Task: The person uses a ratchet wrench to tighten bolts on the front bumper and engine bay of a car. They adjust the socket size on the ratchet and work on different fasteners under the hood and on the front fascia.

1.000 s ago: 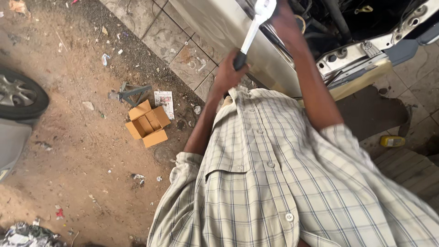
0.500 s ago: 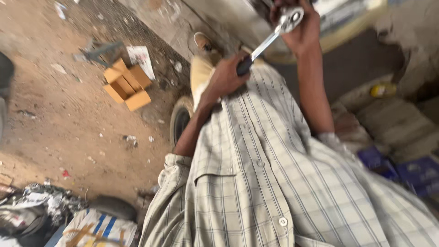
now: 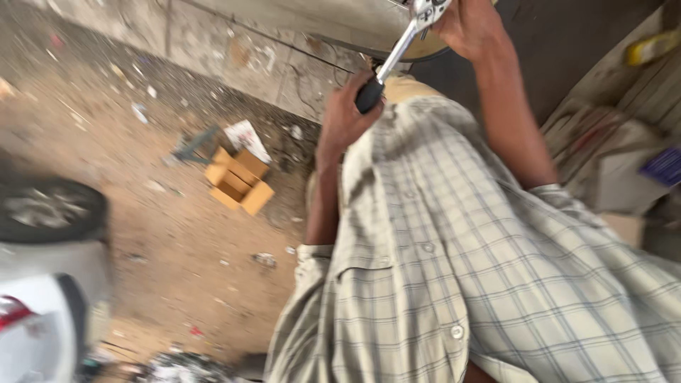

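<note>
A ratchet wrench [image 3: 397,53], with a chrome shaft and black grip, is held slanted, its head raised at the top edge and its grip lower down.

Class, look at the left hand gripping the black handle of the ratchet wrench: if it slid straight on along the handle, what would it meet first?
Probably the wrench's chrome head, where the right hand already rests; depth is blurred, though. The left hand grips the black handle.
</note>
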